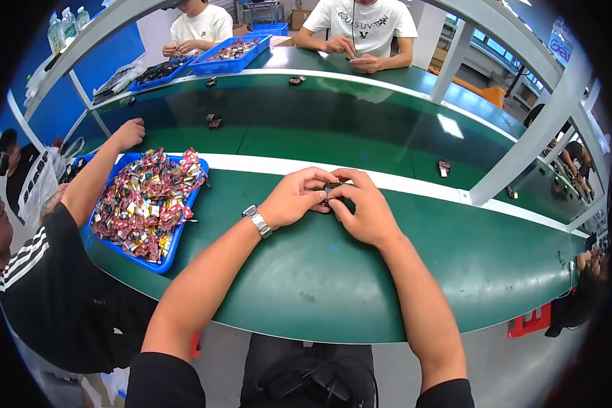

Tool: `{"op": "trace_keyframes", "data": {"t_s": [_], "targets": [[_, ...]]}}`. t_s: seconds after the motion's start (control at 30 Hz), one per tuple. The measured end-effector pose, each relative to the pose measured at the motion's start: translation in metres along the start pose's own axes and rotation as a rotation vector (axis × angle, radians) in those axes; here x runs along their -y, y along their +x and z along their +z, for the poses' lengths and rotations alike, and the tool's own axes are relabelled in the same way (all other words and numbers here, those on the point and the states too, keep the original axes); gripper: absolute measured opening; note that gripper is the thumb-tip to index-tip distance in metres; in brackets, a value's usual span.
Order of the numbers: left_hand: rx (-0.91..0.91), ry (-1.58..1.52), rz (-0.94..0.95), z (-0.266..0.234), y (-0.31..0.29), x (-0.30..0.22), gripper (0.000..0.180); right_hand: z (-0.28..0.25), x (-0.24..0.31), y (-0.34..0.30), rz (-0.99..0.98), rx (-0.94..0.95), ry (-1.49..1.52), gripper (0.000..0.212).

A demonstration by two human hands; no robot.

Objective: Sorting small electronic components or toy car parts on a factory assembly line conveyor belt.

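Close together over the green worktable [306, 272], my left hand [294, 198] and my right hand [366, 209] pinch a small dark part [331, 190] between their fingertips. The fingers cover most of it, so its exact kind does not show. A silver watch is on my left wrist. To the left of my left forearm stands a blue tray [202, 160] heaped with small red circuit boards [146, 204] with silver, white and yellow bits.
Beyond a white rail [265, 165], a dark green conveyor belt [306, 129] carries scattered small boards, one board [444, 167] at right. A co-worker's arm [92, 173] reaches over the tray's left side. Two people work across the belt, near another blue tray [234, 62]. Metal posts [523, 143] stand right.
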State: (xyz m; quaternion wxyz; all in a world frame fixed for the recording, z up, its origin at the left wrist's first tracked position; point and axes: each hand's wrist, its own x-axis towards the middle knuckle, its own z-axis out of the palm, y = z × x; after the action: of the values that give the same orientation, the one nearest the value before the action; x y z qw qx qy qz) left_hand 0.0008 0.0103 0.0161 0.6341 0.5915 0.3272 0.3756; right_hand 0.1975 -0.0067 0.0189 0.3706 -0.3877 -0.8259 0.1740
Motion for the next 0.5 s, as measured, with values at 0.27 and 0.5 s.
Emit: {"op": "trace_keyframes", "data": {"t_s": [0.27, 0.5], "targets": [[-0.007, -0.032, 0.002, 0.0012, 0.0000, -0.0017, 0.031, 0.0029, -0.0012, -0.0020, 0.018, -0.112, -0.042, 0.011], [-0.009, -0.049, 0.004, -0.0001, -0.0006, -0.0017, 0.030, 0.0059, 0.0032, -0.0021, 0.044, -0.126, 0.045, 0.015]]}}
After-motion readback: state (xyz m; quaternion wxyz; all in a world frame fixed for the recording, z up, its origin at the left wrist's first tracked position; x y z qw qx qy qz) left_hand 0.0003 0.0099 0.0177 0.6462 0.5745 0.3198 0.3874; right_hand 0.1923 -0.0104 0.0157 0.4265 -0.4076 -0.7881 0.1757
